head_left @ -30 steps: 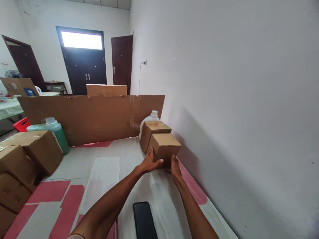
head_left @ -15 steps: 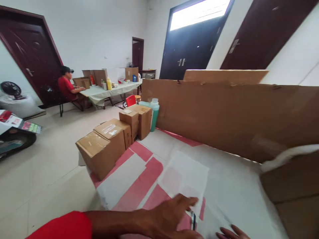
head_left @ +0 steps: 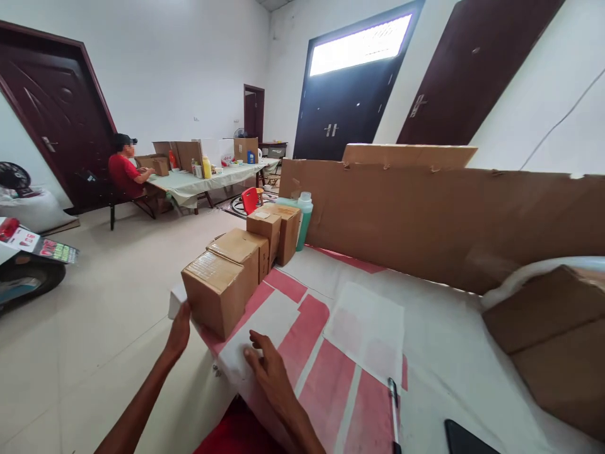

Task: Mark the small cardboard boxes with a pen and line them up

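At the table's left edge, my left hand [head_left: 179, 333] is against the left side of the nearest cardboard box [head_left: 208, 296]. Its fingers look stretched along the box, though the tips are partly hidden. My right hand [head_left: 271, 369] hovers over the white-and-red table cover [head_left: 302, 372], just right of that box. Its fingers are loosely bent and apart, with nothing in them. A pen [head_left: 394, 410] lies on the cover to the right, below a thin white sheet [head_left: 366, 325]. Part of a flat black object [head_left: 466, 438] shows at the bottom edge.
More cardboard boxes [head_left: 241, 246] run back along the table's left edge to a bottle of green liquid [head_left: 305, 224]. A tall cardboard panel [head_left: 401, 221] borders the far side. Another carton [head_left: 553, 340] stands at right. Across the room, a person [head_left: 126, 170] sits at a long table [head_left: 189, 183].
My left hand has moved from over the pen to the nearest box at left. My right hand has come from the lower right to the cover's left part. The view has shifted slightly.
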The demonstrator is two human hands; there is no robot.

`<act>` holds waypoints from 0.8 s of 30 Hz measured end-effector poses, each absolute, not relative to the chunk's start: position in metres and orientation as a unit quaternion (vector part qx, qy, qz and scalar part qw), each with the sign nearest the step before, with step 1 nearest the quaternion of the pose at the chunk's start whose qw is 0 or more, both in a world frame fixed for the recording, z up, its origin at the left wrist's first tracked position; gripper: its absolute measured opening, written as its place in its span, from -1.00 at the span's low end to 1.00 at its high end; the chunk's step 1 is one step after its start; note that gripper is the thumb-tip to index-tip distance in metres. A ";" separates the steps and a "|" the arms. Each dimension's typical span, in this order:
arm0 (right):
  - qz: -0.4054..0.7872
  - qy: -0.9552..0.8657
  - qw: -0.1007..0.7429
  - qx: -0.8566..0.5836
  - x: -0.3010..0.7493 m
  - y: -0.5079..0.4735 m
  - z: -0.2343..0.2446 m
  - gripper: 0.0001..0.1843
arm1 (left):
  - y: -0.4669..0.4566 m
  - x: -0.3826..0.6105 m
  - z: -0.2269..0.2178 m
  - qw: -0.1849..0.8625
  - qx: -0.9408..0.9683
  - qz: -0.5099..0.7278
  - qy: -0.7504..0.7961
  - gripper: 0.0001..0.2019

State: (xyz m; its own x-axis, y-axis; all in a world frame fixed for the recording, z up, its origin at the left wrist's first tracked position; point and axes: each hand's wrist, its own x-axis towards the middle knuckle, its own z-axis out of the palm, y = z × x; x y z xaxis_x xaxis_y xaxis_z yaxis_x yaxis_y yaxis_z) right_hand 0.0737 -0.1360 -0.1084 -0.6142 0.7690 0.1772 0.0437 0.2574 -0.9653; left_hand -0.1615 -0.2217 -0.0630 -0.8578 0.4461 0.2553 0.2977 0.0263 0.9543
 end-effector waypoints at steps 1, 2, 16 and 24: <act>0.534 -0.726 0.334 -0.275 0.069 -0.137 -0.113 -0.46 | -0.226 -0.150 -0.079 0.079 0.254 0.644 0.717 -0.13; 0.530 -0.731 0.335 -0.269 0.067 -0.137 -0.117 -0.40 | -0.231 -0.136 -0.094 0.100 0.251 0.640 0.719 -0.15; 0.524 -0.590 0.460 -0.408 0.204 -0.115 -0.103 -0.41 | -0.214 0.004 -0.122 0.311 0.528 0.451 0.649 -0.25; 0.439 -0.605 0.470 -0.469 0.229 -0.094 -0.077 -0.48 | -0.143 0.006 -0.079 0.308 0.509 0.515 0.617 -0.33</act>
State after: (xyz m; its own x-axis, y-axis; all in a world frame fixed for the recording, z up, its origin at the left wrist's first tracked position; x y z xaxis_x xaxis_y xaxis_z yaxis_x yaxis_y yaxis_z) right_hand 0.2287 -0.0945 -0.0767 -0.1183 0.9806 0.1563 0.1547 0.1737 -0.9726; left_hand 0.0065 -0.1427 -0.0793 -0.2918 0.9456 0.1438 0.3113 -0.0482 0.9491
